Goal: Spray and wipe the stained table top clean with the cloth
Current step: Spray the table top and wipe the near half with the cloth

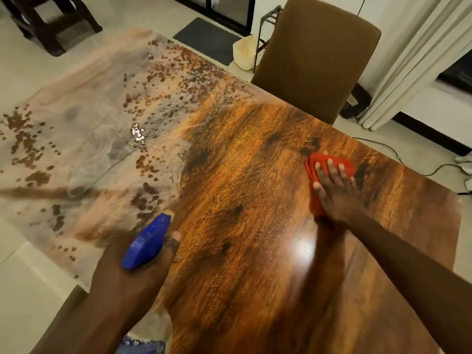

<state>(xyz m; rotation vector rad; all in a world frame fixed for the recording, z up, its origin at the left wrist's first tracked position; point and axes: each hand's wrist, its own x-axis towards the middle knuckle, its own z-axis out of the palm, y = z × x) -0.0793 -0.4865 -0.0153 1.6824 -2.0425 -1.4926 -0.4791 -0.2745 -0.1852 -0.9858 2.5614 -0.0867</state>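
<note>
The wooden table top (245,190) fills the view. Its left half is filmed with a whitish haze (84,118) and dotted with wet droplets, while the right half shows bare glossy grain. My left hand (132,274) grips a spray bottle with a blue trigger head (146,244), its nozzle aimed at the hazy part. My right hand (334,192) lies flat, fingers spread, pressing a folded red cloth (329,162) onto the table near its right edge.
A brown upholstered chair (316,57) stands against the table's far right side. Behind it are a cream bin (245,53), white curtains (419,60) and cables on the tiled floor (434,167). A dark stool (48,21) stands at the far left.
</note>
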